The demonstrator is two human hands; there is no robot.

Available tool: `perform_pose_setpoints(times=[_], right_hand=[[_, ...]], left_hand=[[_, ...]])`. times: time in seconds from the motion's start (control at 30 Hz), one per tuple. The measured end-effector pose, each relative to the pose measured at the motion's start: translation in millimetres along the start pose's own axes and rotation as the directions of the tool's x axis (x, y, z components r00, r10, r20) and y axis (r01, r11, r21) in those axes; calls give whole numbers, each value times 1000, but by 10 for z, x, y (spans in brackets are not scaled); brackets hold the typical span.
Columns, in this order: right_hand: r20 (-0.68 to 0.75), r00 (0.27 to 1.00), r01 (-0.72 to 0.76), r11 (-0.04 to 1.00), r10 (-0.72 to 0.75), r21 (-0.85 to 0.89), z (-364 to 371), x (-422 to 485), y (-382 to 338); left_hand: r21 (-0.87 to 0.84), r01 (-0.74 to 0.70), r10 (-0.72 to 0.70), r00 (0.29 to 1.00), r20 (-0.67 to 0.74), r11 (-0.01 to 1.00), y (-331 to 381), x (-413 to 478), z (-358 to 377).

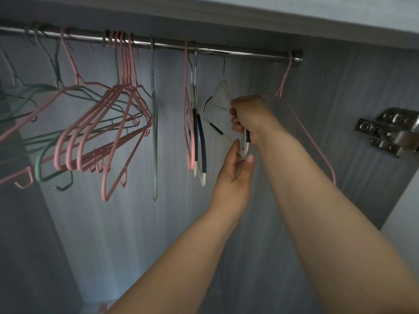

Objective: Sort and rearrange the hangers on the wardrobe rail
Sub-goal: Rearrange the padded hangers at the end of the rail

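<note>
A steel rail runs across the top of the wardrobe. A white hanger with dark blue grips hangs from it right of centre. My right hand is closed around that hanger's right shoulder. My left hand reaches up from below and its fingers touch the hanger's lower end. Two more white and blue hangers hang just to the left, beside a pink one. A bunch of pink hangers and several green ones crowd the left part. One pink hanger hangs alone at the rail's right end.
A single green hanger hangs edge-on between the pink bunch and the white ones. A metal door hinge is fixed on the right side panel. The grey wood-grain back wall lies behind everything.
</note>
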State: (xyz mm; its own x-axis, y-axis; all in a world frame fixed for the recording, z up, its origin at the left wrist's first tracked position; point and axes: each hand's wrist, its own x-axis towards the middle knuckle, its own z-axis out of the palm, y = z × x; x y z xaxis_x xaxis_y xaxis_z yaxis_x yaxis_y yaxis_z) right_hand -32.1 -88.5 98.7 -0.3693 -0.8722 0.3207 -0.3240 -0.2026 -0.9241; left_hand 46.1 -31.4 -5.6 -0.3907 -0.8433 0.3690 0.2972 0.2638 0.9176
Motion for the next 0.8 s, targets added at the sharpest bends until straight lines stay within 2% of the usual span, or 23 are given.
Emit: perform_pose_setpoints(times=[0.17,0.27,0.4,0.6,0.67,0.8], right_hand=[[-18,994,-105,985,109,134,-125,-139,236],[-10,997,-80,995,80,64,-243,-350,508],[-7,989,-148,989,148,20,-372,-604,747],[108,978,-148,958,179,-244,-523,-864,1147],[144,971,-144,944,193,-296,-569,-948,1297],[257,953,-47,919,159,-392,-662,-1128,1582]], left_hand=[[85,61,-60,998,-7,995,-189,33,-139],[139,96,-92,995,-39,986,-292,80,-249],[220,147,-130,987,-93,964,-437,213,-406],[454,93,-73,995,-62,886,-654,267,-675],[598,61,-52,998,-32,799,-718,254,-803],[859,54,-107,994,1,508,-834,185,-1128]])
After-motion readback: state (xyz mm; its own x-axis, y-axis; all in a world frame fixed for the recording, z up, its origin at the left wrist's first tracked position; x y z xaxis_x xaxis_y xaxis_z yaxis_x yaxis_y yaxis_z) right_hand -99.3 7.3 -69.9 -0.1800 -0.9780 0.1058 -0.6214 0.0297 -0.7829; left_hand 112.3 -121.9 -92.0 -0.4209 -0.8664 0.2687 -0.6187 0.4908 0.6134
